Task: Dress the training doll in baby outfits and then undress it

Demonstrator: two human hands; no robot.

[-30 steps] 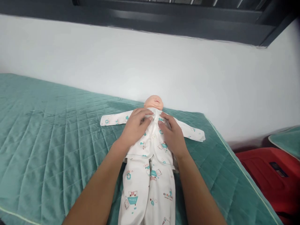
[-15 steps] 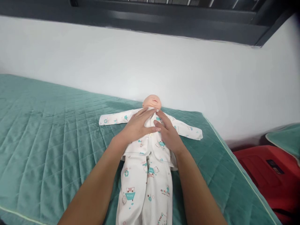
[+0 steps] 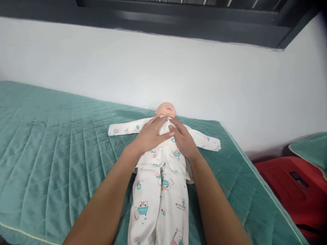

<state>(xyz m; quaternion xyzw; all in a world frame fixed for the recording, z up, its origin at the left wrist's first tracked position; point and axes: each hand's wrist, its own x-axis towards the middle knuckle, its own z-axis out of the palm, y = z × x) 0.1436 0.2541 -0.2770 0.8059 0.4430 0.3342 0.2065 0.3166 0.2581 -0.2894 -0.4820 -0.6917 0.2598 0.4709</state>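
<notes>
A baby doll (image 3: 166,109) lies on its back, its head close to the wall. It wears a white printed baby shirt (image 3: 161,157) with long sleeves stretched out to both sides, and matching printed pants (image 3: 158,204). My left hand (image 3: 152,133) rests flat on the left side of the shirt's chest, thumb pointing toward the middle. On the right side of the chest lies my right hand (image 3: 183,137), palm down with its fingers extended. Between the hands the shirt's buttoned front shows. Neither hand grips anything; the cloth under the palms is hidden.
A green quilted cover (image 3: 63,163) spreads beneath the doll, with a pale piped edge at right. Behind stands a white wall (image 3: 143,68) under a dark window frame (image 3: 153,22). At the right sits a red plastic object (image 3: 286,190), perhaps a chair or stool, beside more green fabric (image 3: 311,149).
Both hands stay on the shirt's chest, with only slight shifts of the fingers; the left thumb sits a little higher. The camera view has moved very slightly.
</notes>
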